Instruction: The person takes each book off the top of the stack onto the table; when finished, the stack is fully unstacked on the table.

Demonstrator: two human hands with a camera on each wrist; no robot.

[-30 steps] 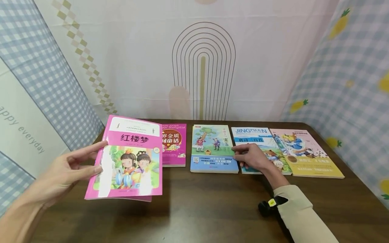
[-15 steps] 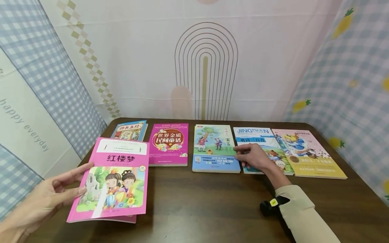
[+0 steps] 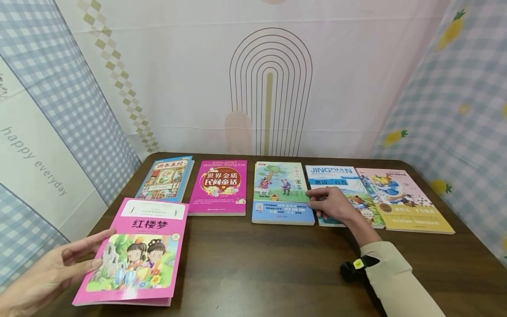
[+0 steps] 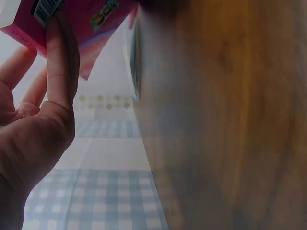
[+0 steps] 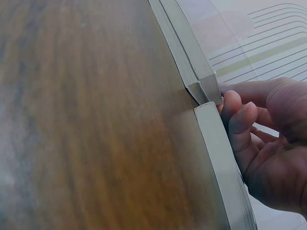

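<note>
My left hand (image 3: pixel 49 275) grips a pink book (image 3: pixel 136 259) by its left edge, thumb on the cover and fingers underneath. The cover shows two cartoon figures, and the book hangs slightly tilted above the table's front left. In the left wrist view its back cover (image 4: pixel 79 21) carries a barcode. My right hand (image 3: pixel 332 204) lies over the blue-and-white book (image 3: pixel 330 176), its index finger and thumb touching the right edge of a green-and-blue book (image 3: pixel 273 187). Seen from the right wrist, two book edges (image 5: pixel 184 45) lie stacked there, beside the fingers.
Along the back of the brown table (image 3: pixel 245 264) lie a blue-bordered comic-style book (image 3: pixel 166 176), a magenta book (image 3: pixel 219 187) and a pink-and-yellow book (image 3: pixel 404 200). Patterned cloth (image 3: pixel 190 88) hangs behind and on both sides.
My left hand has carried the pink book down and to the left, uncovering the blue-bordered and magenta books behind it. The right hand stays at the green-and-blue book's edge.
</note>
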